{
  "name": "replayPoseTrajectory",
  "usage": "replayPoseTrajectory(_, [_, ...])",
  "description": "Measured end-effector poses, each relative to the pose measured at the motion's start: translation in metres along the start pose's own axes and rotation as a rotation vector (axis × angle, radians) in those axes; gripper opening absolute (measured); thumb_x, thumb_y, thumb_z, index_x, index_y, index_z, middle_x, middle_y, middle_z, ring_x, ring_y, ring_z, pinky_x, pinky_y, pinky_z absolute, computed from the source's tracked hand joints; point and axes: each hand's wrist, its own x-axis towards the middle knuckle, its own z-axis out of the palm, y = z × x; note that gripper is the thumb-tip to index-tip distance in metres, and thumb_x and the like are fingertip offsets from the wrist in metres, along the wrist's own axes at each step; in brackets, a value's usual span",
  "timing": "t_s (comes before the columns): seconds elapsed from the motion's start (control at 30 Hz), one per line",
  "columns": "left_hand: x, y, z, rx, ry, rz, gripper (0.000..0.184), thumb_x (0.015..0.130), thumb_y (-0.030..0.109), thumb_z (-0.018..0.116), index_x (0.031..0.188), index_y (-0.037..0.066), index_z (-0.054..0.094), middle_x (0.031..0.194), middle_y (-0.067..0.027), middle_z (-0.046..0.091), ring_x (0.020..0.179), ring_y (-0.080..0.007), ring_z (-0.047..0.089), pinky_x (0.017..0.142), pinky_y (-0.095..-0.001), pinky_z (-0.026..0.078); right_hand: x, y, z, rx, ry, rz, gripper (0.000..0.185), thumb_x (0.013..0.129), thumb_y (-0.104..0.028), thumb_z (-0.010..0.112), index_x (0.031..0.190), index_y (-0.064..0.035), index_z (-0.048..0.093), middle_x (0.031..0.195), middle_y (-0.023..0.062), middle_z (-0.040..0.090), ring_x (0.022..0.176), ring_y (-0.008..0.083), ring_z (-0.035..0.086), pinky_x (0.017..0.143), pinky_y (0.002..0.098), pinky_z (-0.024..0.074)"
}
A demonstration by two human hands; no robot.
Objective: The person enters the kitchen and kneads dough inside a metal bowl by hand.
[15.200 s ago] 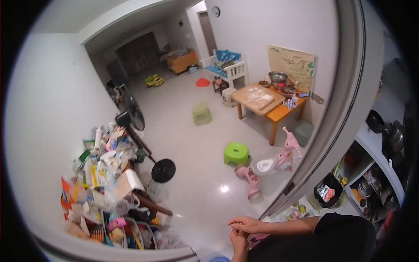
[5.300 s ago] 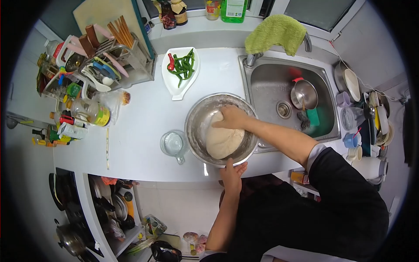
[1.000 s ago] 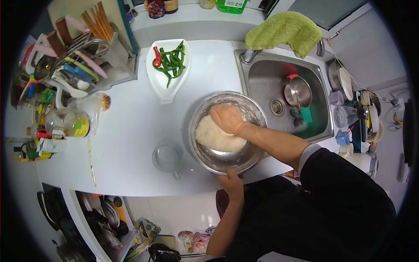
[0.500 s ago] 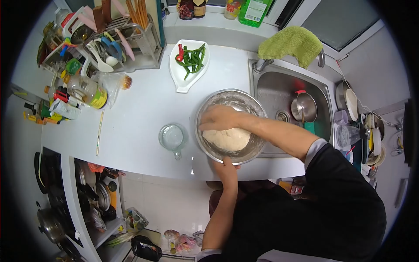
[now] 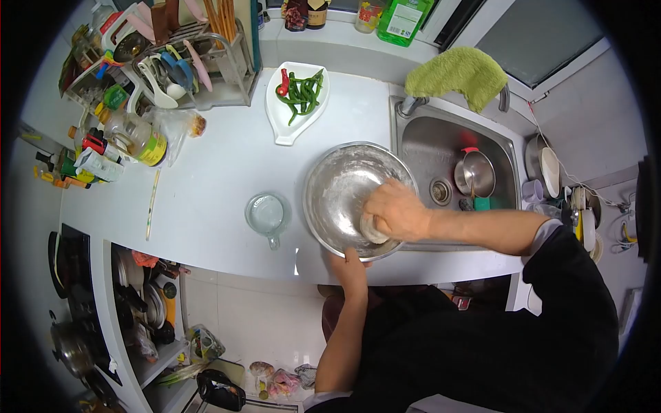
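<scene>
A steel mixing bowl (image 5: 337, 182) stands on the counter, its inner wall smeared with flour. My left hand (image 5: 350, 270) grips its near rim, thumb over the edge. Inside, at the right front of the bowl, my right hand (image 5: 398, 212) is closed on a pale lump of dough (image 5: 372, 231). Most of the dough is hidden beneath that hand, which is slightly blurred. Left of the bowl, apart from both hands, sits a glass cup (image 5: 265, 213) with its handle toward me.
A white dish (image 5: 286, 131) of green and red chillies lies behind the bowl. To the right is a steel sink (image 5: 441, 138) with a small pot (image 5: 475, 174) in it. Bottles (image 5: 141, 141) and a utensil rack (image 5: 227, 76) crowd the left back. A green towel (image 5: 458, 76) drapes the faucet.
My right hand has moved from the bowl's left back to its right front, and the dough has gone with it, baring the bowl's bottom. My left hand keeps the near rim.
</scene>
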Motion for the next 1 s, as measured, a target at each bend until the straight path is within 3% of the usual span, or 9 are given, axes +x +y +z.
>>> replayPoseTrajectory(0.1, [-0.002, 0.003, 0.001, -0.003, 0.011, -0.001, 0.042, 0.085, 0.003, 0.041, 0.126, -0.007, 0.037, 0.113, -0.021, 0.052, 0.076, -0.0227, 0.064, 0.046, -0.0272, 0.056, 0.006, 0.002, 0.017, 0.01, 0.127, -0.056, 0.02, 0.079, -0.025, 0.063, 0.095, -0.0127, 0.062, 0.1, 0.0038, 0.06, 0.096, 0.0251, 0.054, 0.093, 0.0425, 0.0376])
replayPoseTrajectory(0.17, [-0.002, 0.004, 0.001, -0.007, 0.017, -0.015, 0.041, 0.086, 0.003, 0.041, 0.126, -0.007, 0.037, 0.113, -0.0208, 0.052, 0.075, -0.0216, 0.064, 0.046, -0.027, 0.056, 0.019, 0.012, 0.028, 0.014, 0.288, -0.185, 0.016, 0.081, -0.028, 0.061, 0.086, -0.0126, 0.062, 0.09, 0.0037, 0.058, 0.092, 0.0249, 0.054, 0.089, 0.0411, 0.0386])
replayPoseTrajectory(0.5, [0.0, -0.014, -0.007, 0.03, 0.01, -0.051, 0.024, 0.093, 0.007, 0.044, 0.11, -0.009, 0.043, 0.087, -0.0151, 0.058, 0.056, -0.016, 0.059, 0.046, -0.0283, 0.052, 0.108, 0.05, 0.073, -0.034, 0.146, -0.178, 0.012, 0.08, -0.024, 0.06, 0.075, -0.0135, 0.06, 0.078, 0.0017, 0.057, 0.08, 0.0212, 0.055, 0.069, 0.0359, 0.0432])
replayPoseTrajectory(0.6, [0.001, -0.02, -0.009, 0.024, -0.055, -0.03, 0.023, 0.093, 0.007, 0.044, 0.11, -0.009, 0.043, 0.088, -0.0148, 0.058, 0.058, -0.0153, 0.06, 0.046, -0.0271, 0.052, 0.111, 0.049, 0.076, -0.033, 0.222, -0.152, 0.013, 0.08, -0.023, 0.059, 0.072, -0.0137, 0.059, 0.072, 0.0013, 0.057, 0.074, 0.0218, 0.056, 0.067, 0.0364, 0.0442])
replayPoseTrajectory(0.8, [-0.003, 0.004, 0.002, 0.035, 0.022, -0.01, 0.038, 0.088, 0.004, 0.04, 0.125, -0.005, 0.039, 0.118, -0.0195, 0.05, 0.083, -0.0235, 0.065, 0.048, -0.0273, 0.059, 0.107, 0.042, 0.07, -0.003, 0.22, -0.079, 0.027, 0.086, -0.033, 0.057, 0.071, -0.0109, 0.064, 0.071, 0.0053, 0.064, 0.075, 0.0262, 0.062, 0.072, 0.0391, 0.048])
replayPoseTrajectory(0.87, [0.002, -0.005, -0.001, 0.02, 0.005, 0.007, 0.04, 0.087, 0.003, 0.04, 0.126, -0.005, 0.038, 0.118, -0.0196, 0.051, 0.083, -0.0239, 0.065, 0.047, -0.0278, 0.059, 0.098, 0.03, 0.044, -0.049, -0.016, -0.012, 0.034, 0.088, -0.039, 0.056, 0.078, -0.0089, 0.069, 0.071, 0.0082, 0.065, 0.077, 0.0297, 0.062, 0.076, 0.04, 0.0476])
replayPoseTrajectory(0.9, [0.003, -0.008, -0.002, -0.006, -0.004, 0.018, 0.042, 0.085, 0.003, 0.04, 0.127, -0.005, 0.038, 0.118, -0.0196, 0.051, 0.082, -0.0243, 0.065, 0.047, -0.0284, 0.059, 0.093, 0.018, 0.024, -0.055, -0.009, -0.005, 0.034, 0.088, -0.039, 0.056, 0.078, -0.0089, 0.069, 0.071, 0.0082, 0.065, 0.077, 0.0297, 0.062, 0.076, 0.04, 0.0476])
replayPoseTrajectory(0.97, [0.003, -0.006, 0.0, -0.015, -0.009, 0.035, 0.045, 0.083, 0.003, 0.04, 0.126, -0.005, 0.039, 0.118, -0.0202, 0.051, 0.082, -0.0253, 0.065, 0.046, -0.0288, 0.059, 0.087, -0.01, -0.012, -0.236, -0.35, 0.138, 0.036, 0.088, -0.043, 0.059, 0.092, -0.0081, 0.068, 0.081, 0.0075, 0.063, 0.088, 0.0294, 0.059, 0.083, 0.0419, 0.0458])
replayPoseTrajectory(1.0, [0.003, -0.007, 0.0, -0.03, 0.005, 0.046, 0.045, 0.082, 0.003, 0.04, 0.127, -0.005, 0.039, 0.118, -0.0206, 0.051, 0.083, -0.0259, 0.065, 0.046, -0.0287, 0.059, 0.075, -0.012, -0.004, -0.239, -0.348, 0.141, 0.036, 0.088, -0.043, 0.059, 0.092, -0.0081, 0.068, 0.081, 0.0075, 0.063, 0.088, 0.0294, 0.059, 0.083, 0.0419, 0.0458])
